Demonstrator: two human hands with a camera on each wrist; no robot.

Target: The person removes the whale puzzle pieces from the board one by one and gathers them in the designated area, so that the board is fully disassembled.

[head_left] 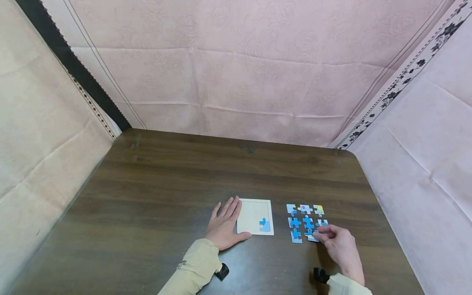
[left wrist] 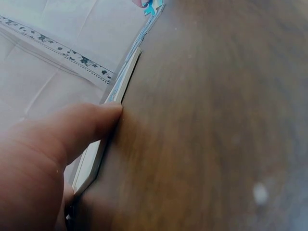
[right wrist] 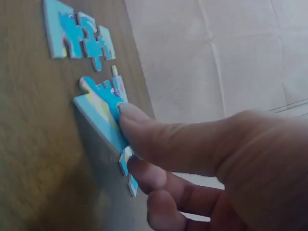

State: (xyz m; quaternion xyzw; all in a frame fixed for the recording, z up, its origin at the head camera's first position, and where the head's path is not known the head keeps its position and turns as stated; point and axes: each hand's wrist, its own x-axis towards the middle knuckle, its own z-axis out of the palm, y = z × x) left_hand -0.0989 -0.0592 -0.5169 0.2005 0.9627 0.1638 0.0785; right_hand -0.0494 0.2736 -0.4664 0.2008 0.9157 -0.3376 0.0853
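Observation:
A square, pale puzzle tray (head_left: pixel 248 215) lies on the table with a blue jigsaw piece (head_left: pixel 264 228) in its lower right corner. My left hand (head_left: pixel 223 227) rests along the tray's left side, fingers extended; in the left wrist view the thumb (left wrist: pixel 91 122) touches the tray's edge (left wrist: pixel 91 163). To the right, my right hand (head_left: pixel 341 246) is at the near right corner of a group of loose pieces. Its thumb and fingers pinch a blue jigsaw piece (right wrist: pixel 103 113) with a pale yellow patch, which is tilted up from the table.
Several loose blue jigsaw pieces (head_left: pixel 295 222) lie in rough rows right of the tray, some with yellow or purple patches. The brown wooden table (head_left: pixel 166 184) is bordered by pale cloth (head_left: pixel 236 82) behind and on both sides.

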